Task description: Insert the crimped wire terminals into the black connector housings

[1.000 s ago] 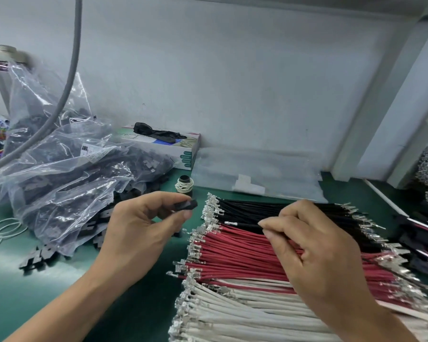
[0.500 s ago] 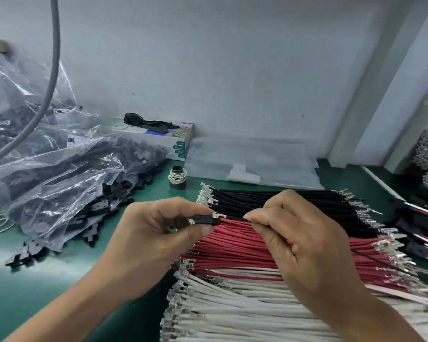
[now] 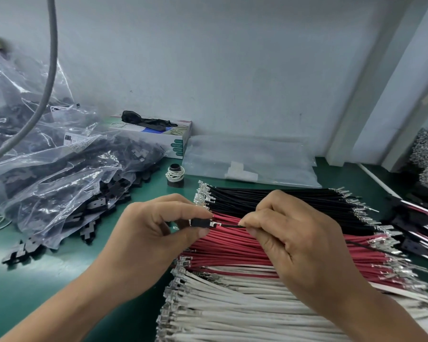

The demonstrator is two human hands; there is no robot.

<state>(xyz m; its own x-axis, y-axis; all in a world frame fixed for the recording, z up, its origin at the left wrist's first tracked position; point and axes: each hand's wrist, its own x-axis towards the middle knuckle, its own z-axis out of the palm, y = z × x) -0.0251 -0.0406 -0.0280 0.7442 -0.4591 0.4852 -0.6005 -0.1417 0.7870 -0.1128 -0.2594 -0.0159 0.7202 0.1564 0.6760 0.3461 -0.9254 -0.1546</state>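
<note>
Head view: your left hand (image 3: 158,233) pinches the black housing (image 3: 200,222) above the red wires (image 3: 232,253); your right hand (image 3: 294,240) pinches a black wire (image 3: 231,225), its terminal (image 3: 214,223) at the housing's mouth. Tilt the wire and the terminal could snag or bend. The plastic bag (image 3: 59,174) holds more housings, some spilled onto the table (image 3: 35,280).

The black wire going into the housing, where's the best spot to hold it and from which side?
Pinch the black wire on its insulation just behind the terminal, from the right end, as the right hand does. It is thin and probably bends easily, so a grip near the tip likely keeps it straight. The left hand holds the housing with its opening facing right.
</note>
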